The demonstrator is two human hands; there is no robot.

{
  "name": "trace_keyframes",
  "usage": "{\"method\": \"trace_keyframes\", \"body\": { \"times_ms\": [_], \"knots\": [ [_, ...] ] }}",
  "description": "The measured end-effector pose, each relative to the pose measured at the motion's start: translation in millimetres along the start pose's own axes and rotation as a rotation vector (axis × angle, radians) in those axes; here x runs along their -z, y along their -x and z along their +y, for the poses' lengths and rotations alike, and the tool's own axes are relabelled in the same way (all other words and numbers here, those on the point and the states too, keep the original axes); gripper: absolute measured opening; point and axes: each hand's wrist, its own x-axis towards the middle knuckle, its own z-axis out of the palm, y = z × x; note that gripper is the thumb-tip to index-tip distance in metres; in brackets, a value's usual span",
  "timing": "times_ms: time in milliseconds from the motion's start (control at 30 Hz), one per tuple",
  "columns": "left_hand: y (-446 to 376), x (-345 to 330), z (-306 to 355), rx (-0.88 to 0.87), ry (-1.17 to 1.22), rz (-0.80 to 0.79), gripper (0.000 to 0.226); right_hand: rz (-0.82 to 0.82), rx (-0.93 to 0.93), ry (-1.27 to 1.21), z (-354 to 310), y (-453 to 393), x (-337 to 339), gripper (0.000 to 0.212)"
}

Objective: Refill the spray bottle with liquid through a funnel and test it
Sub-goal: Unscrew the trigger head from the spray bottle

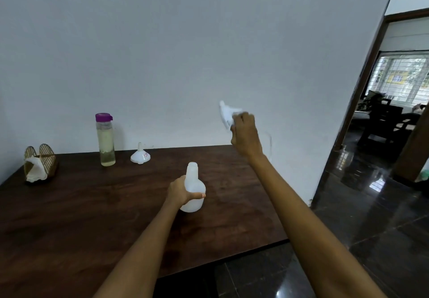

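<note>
1. Spray bottle [193, 187] is standing on the dark wooden table [92, 205] near its middle, its neck open and uncapped – whether any liquid is inside cannot be told.
2. At far left a wicker holder [40, 158] is keeping white napkins; next a clear bottle [105, 140] with a purple cap is standing, showing pale yellowish liquid almost up to the neck.
3. Just beside it a white funnel [140, 155] is sitting mouth down, spout up.
4. Left hand [181, 191] is gripping the spray bottle's body.
5. Right hand [245, 135] is holding the white spray head [227, 113] raised in the air – its thin tube [270, 144] is hanging below.
</note>
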Motion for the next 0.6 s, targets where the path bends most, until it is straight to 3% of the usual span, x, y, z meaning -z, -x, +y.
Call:
{"method": "trace_keyframes", "body": {
  "times_ms": [100, 233, 433, 600],
  "knots": [
    [0.3, 1.0, 0.3, 0.003, 0.003, -0.005, 0.077, -0.319, -0.180, 0.077, 14.9, 32.5, -28.0, 0.031],
    [-0.8, -0.1, -0.7, 0.007, 0.007, 0.003, 0.077, -0.608, -0.261, 0.254, 29.1, 74.4, -64.0, 0.030],
    [-4.8, -2.6, -1.3, 0.022, -0.007, 0.004, 0.080, -0.752, -0.398, 0.316, 41.3, 107.5, -103.0, 0.036],
    [-5.8, -4.1, -3.9, 0.038, 0.000, 0.007, 0.081, -0.750, -0.448, 0.344, 50.5, 108.4, -120.6, 0.030]
  ]
}}
